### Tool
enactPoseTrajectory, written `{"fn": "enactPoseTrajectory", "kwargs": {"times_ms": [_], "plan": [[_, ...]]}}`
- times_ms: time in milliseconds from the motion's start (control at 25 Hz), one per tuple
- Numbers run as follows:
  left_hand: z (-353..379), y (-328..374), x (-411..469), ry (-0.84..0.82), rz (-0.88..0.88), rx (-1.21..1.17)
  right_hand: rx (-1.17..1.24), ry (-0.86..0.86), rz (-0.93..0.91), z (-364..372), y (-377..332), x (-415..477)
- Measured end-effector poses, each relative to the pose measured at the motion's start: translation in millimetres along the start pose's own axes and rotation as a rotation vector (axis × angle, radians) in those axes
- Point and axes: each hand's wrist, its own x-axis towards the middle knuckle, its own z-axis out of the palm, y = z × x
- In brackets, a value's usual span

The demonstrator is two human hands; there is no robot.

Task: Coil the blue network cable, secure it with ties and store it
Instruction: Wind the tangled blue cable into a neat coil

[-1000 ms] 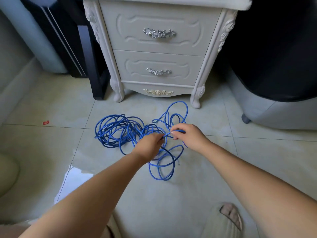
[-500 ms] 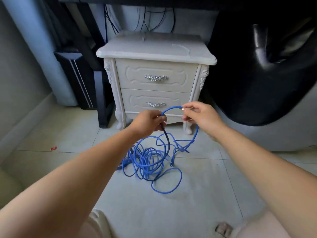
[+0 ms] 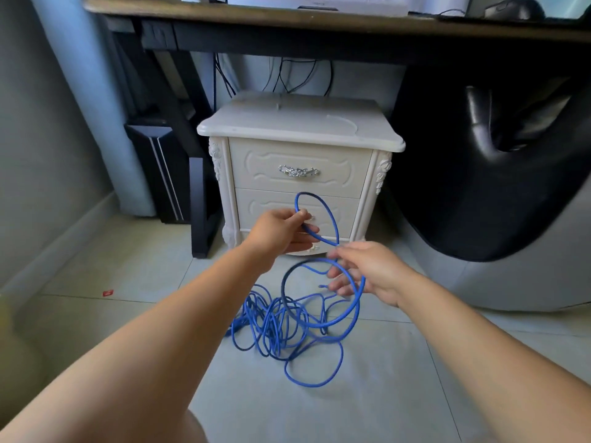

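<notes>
Your left grip (image 3: 277,229) is closed on the blue cable (image 3: 275,326), pinching it between thumb and curled fingers in front of the nightstand's (image 3: 300,132) lower drawer. A small upright loop rises from that pinch toward 12 o'clock. From the same pinch the cable runs down toward 4 o'clock to your right grip (image 3: 372,271), where it crosses the thumb and the spread fingers. That hand is blurred, so you cannot tell whether it clamps the cable or only lets it run across. A wider loop hangs around and below the right grip. A loose cable end shows just beside its fingertips. The rest of the cable lies in a loose tangle on the tiled floor (image 3: 383,394), at 6 o'clock of both grips and close to the nightstand's front. Half a second ago both grips were level and held one arc between them. Now the right grip sits lower, at 4 o'clock of the left, and two loops have formed. The view has also tilted up, showing the surface (image 3: 192,11) above the nightstand.
</notes>
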Motion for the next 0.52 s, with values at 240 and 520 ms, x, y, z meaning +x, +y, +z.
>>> {"fn": "enactPoseTrajectory", "kwargs": {"times_ms": [240,520], "plan": [[-1.6,-1.4,-5.8,-0.153,0.153,0.605,0.583,0.102,0.121,-17.7,-9.3,19.7],[14.4,-8.7,-18.5,-0.336,0.585,0.989,1.267,0.103,0.281,-18.8,-36.5,35.0]]}}
